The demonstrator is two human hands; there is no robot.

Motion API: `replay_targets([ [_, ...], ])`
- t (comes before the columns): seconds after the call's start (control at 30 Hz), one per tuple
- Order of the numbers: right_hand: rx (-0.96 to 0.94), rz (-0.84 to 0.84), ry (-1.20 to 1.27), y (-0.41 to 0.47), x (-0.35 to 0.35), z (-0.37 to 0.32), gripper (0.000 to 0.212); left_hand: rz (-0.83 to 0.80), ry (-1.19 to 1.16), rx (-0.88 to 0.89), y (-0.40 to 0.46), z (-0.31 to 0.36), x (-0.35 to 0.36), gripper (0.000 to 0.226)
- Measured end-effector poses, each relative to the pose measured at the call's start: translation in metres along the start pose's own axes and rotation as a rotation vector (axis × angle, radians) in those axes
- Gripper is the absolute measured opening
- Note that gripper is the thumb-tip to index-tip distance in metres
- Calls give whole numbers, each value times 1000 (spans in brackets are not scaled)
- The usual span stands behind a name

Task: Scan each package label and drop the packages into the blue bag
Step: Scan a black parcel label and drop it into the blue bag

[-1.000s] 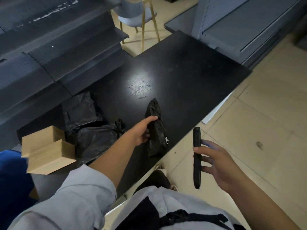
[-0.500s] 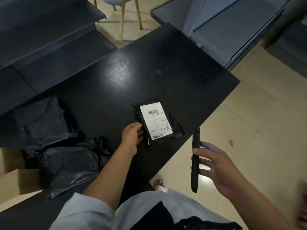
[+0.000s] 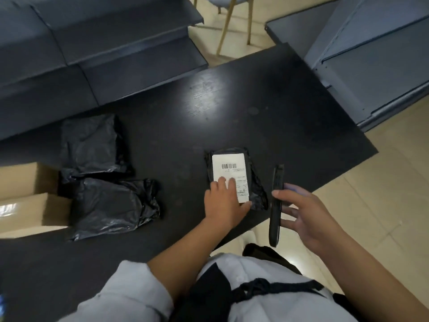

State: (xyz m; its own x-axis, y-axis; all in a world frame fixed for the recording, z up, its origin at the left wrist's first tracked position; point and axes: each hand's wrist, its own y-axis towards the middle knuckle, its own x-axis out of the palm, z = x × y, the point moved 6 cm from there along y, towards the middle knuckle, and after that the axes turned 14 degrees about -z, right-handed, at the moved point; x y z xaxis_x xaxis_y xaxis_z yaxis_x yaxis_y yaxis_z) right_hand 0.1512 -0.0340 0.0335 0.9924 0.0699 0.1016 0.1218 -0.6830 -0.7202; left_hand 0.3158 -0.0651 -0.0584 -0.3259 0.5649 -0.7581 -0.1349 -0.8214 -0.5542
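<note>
A small black package lies flat on the black table, its white barcode label facing up. My left hand rests on the label's lower left part with straight fingers, the thumb at the package's near edge. My right hand grips a slim black scanner upright just right of the package, near the table's front edge. Two more black plastic packages lie at the left. A sliver of blue shows at the bottom left edge.
Cardboard boxes sit at the table's left edge beside the black packages. Dark shelving runs behind the table, a grey shelf unit stands at the right, and a chair's wooden legs show at the top. Tiled floor lies to the right.
The package was turned label up and laid flat. My left hand moved from its left side onto the label. My right hand brought the scanner closer to the package.
</note>
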Motion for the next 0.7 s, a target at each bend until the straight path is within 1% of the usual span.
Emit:
replay_targets([
  [0.07,-28,-43,-43,6,-15,-13,29,-45,40,-107,13,12,9,89],
  [0.1,-37,-63,-61,8,-25,-18,27,-69,80,-174,18,15,12,95],
  [0.17,-51,-94,-74,15,-46,-23,30,-94,179,-288,26,21,16,104],
  [0.23,-59,-112,-86,22,-69,-25,36,-90,249,-365,32,26,19,104],
  [0.3,-62,-138,-91,29,-88,-24,37,-82,286,-431,37,32,19,98],
  [0.37,-55,-184,-75,34,-103,-21,37,-97,313,-428,41,39,19,89],
  [0.43,-43,-226,-74,37,-114,-18,40,-154,378,-316,41,40,21,84],
  [0.5,-40,-255,-75,39,-123,-18,41,-172,496,-200,34,29,19,82],
  [0.53,-34,-281,-59,37,-131,-18,41,-167,570,-189,27,28,16,82],
  [0.57,-29,-296,-55,37,-133,-17,41,-153,616,-205,19,20,13,82],
  [0.6,-25,-303,-63,38,-131,-15,40,-124,614,-242,10,11,11,80],
  [0.67,-15,-334,-47,38,-132,-14,35,-67,518,-335,-2,12,15,69],
  [0.7,-7,-351,-40,38,-133,-14,33,-44,414,-387,-5,18,21,62],
])
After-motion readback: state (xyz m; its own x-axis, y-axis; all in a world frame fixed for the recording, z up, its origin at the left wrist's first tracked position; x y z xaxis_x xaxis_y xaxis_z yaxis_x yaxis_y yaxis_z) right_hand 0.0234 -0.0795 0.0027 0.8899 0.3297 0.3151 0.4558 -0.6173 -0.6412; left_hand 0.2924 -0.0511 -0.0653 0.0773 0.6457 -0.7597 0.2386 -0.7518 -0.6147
